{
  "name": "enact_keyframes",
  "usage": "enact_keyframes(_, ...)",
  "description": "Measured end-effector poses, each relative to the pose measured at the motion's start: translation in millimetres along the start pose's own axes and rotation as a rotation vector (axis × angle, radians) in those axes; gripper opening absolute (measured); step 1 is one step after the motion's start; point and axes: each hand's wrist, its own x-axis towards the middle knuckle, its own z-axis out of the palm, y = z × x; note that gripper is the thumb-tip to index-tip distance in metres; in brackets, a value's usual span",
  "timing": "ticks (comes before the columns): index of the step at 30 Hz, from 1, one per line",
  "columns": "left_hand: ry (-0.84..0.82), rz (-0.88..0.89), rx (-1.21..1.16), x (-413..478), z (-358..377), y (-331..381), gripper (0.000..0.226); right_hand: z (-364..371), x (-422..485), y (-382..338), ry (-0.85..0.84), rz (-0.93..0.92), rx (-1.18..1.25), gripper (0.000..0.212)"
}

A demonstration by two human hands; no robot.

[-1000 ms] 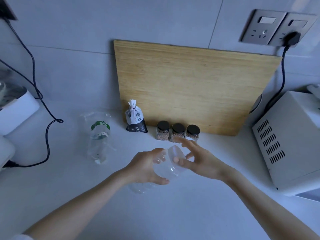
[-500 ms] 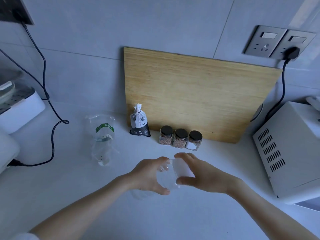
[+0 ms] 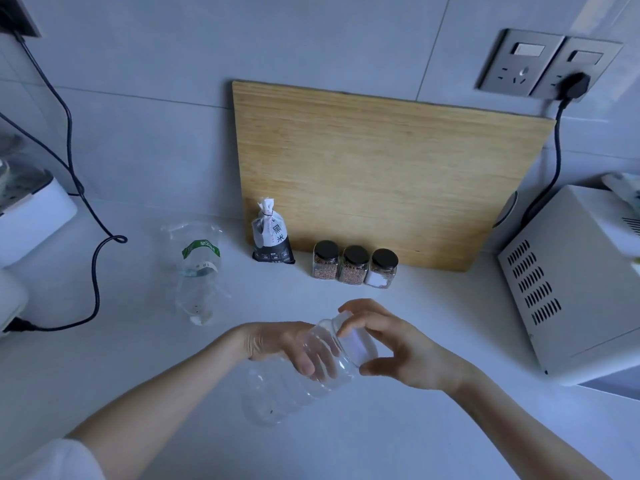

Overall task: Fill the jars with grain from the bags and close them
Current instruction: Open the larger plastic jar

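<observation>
Over the tabletop (image 3: 433,427) a clear jar (image 3: 298,386) is tilted between the hands. The left hand (image 3: 280,344) grips its body from above. The right hand (image 3: 405,351) curls thumb and fingers round the lid (image 3: 356,344). Three small jars (image 3: 355,265) stand beyond.

Home kitchen — cutting board (image 3: 388,174), microwave (image 3: 568,285), jars (image 3: 355,265).

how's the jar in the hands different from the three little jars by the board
The held jar looks bigger, empty and tilted; the three little jars stand upright with contents. Its lid is pale, theirs black. Both are clear-walled.
</observation>
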Motion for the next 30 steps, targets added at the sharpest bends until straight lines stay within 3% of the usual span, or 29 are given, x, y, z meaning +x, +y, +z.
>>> enact_keyframes(4, -0.191, 0.089, -0.244, 5.1, -2.8, -13.8, 0.066, -7.0, 2.5, 4.8, 0.054, -0.005, 0.399, 0.053)
enact_keyframes(6, -0.138, 0.126, -0.317, 6.6, -3.5, -16.9, 0.072, -17.3, 4.1, 16.5, 0.171, 0.060, 0.664, 0.055)
enact_keyframes(8, 0.019, 0.156, -0.341, 5.8, -3.9, -17.5, 0.075, -24.3, 5.5, 38.6, 0.315, 0.210, 0.742, 0.064)
enact_keyframes(11, 0.301, 0.160, -0.268, 4.7, -4.6, -19.8, 0.078, -8.6, 9.1, 75.9, 0.464, 0.503, 0.488, 0.067)
enact_keyframes(15, 0.577, 0.124, -0.027, 15.4, -7.7, -35.2, 0.080, 29.7, 5.6, 127.8, 0.616, 0.655, 0.366, 0.052)
enact_keyframes(19, 0.805, 0.057, 0.163, 24.0, -13.8, -55.7, 0.090, 42.8, -0.7, 154.3, 0.441, 0.822, -0.320, 0.055)
enact_keyframes(22, 0.863, 0.009, 0.309, 24.3, -15.4, -61.2, 0.093, 41.7, 2.3, 155.3, 0.378, 0.742, -0.495, 0.057)
enact_keyframes(26, 0.884, -0.059, 0.505, 27.0, -21.2, -70.2, 0.103, 32.9, 22.0, 111.2, 0.731, 0.373, -0.280, 0.015)
enact_keyframes(30, 0.878, -0.077, 0.589, 33.4, -23.9, -70.2, 0.100, 36.1, 43.6, 62.7, 0.617, 0.004, -0.522, 0.011)
